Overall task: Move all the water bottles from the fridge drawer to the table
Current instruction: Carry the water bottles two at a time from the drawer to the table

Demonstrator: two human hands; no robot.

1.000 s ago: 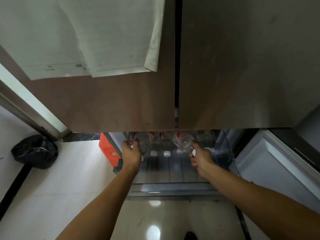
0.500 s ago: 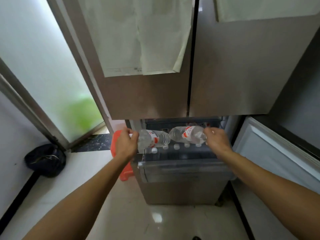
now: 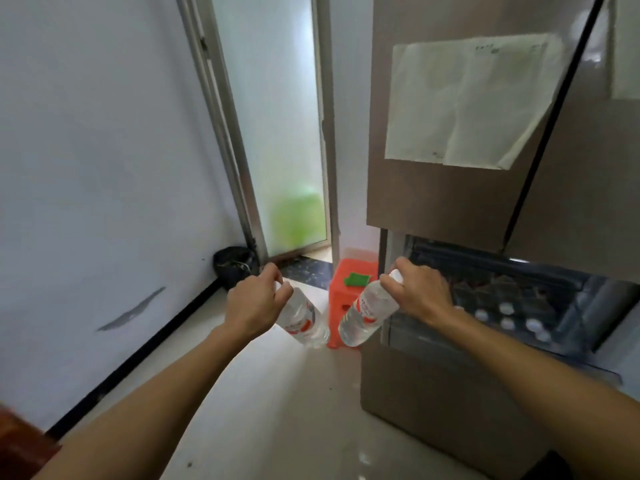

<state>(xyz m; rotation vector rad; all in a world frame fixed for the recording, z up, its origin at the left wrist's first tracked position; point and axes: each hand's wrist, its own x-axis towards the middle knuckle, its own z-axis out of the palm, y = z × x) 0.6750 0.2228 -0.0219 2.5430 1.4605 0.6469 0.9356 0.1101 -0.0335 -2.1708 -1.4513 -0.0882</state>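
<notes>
Out of fridge drawer (image 3: 485,348) now: your left hand (image 3: 252,303) grips left bottle (image 3: 304,322), right hand (image 3: 420,292) right bottle (image 3: 363,315), at necks. Likely heavy, slick.

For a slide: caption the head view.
The left hand grips the left bottle, the right hand the right bottle, beside the open fridge drawer.

Soft daylight comes through the frosted door (image 3: 277,126), which we mark as the brightest, slightly washed-out area. The wall (image 3: 86,150) is evenly lit, cool tint. The floor (image 3: 277,410) has a pale sheen with faint glare low down. The fridge drawer (image 3: 433,344) interior is dim; we can barely read its contents. Wide-angle bending tilts the door frame (image 3: 221,133) and fridge (image 3: 450,202) edges. Whole frame soft; left bottle (image 3: 303,320) smeared, right bottle (image 3: 367,315) crisper.
</notes>
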